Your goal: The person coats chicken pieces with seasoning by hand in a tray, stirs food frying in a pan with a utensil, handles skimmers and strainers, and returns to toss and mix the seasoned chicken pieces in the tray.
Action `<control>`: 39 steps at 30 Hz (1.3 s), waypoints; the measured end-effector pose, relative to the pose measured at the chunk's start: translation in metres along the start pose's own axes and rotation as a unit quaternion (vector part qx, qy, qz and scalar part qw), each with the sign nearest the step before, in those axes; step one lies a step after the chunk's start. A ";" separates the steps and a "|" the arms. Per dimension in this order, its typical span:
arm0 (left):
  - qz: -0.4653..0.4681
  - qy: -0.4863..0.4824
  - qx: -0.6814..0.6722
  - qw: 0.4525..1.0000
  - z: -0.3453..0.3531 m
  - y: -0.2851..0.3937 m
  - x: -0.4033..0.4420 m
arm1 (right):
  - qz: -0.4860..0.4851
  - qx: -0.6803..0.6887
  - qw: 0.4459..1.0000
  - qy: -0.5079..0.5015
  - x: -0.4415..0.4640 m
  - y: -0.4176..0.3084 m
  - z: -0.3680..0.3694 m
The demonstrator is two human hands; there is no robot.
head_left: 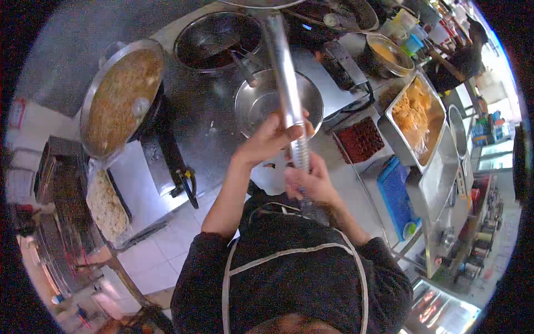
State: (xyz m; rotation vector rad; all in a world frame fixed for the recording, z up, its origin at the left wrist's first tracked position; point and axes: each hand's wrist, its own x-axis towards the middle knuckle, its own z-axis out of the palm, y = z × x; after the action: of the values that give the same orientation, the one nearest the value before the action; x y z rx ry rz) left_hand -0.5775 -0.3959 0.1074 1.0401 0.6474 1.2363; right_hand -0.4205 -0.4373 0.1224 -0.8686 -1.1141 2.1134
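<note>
A long metal handle [285, 67] runs from the top centre down toward my chest, joined at its upper end to a round metal vessel cut off by the top edge. My left hand [273, 135] is wrapped round its ribbed part. Lower down, closer to my apron, my right hand [311, 179] grips the same handle, its fingers closed and slightly blurred. Under the handle and beyond my left hand sits a steel bowl [253, 103]. A dark pan [192, 42] with a wooden-tipped utensil in it stands behind and left of the bowl.
At left is a large pan of bubbling oil [119, 100], with a bag of pale food [105, 209] below it. To the right are a dark red tray [360, 140], a tray of orange-brown food [413, 114] and a blue tray [396, 195]. Another person [459, 64] stands at upper right.
</note>
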 end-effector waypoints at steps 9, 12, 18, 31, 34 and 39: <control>-0.155 0.578 -0.073 0.798 -0.033 -0.186 -0.030 | -0.049 -0.146 0.975 0.160 -0.164 -0.021 -0.102; -0.052 0.582 -0.037 0.811 -0.033 -0.191 -0.027 | -0.054 -0.218 0.955 0.195 -0.215 -0.035 -0.135; -0.007 0.559 -0.158 0.814 -0.012 -0.185 -0.135 | -0.064 -0.299 0.924 0.227 -0.296 -0.073 -0.173; 0.048 0.580 -0.166 0.796 -0.025 -0.150 -0.209 | -0.117 -0.511 0.849 0.059 -0.187 -0.028 -0.085; 0.059 0.575 -0.158 0.801 -0.022 -0.150 -0.219 | -0.136 -0.553 0.819 0.066 -0.158 0.006 -0.094; 0.069 0.569 -0.161 0.803 -0.010 -0.138 -0.217 | -0.179 -0.600 0.766 0.146 -0.161 0.015 -0.114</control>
State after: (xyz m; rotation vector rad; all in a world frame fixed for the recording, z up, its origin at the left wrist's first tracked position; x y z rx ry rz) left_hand -0.5788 -0.6007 -0.0491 -0.0673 1.2090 1.9977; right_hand -0.2370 -0.5102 0.1039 -1.2859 -2.2320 0.7037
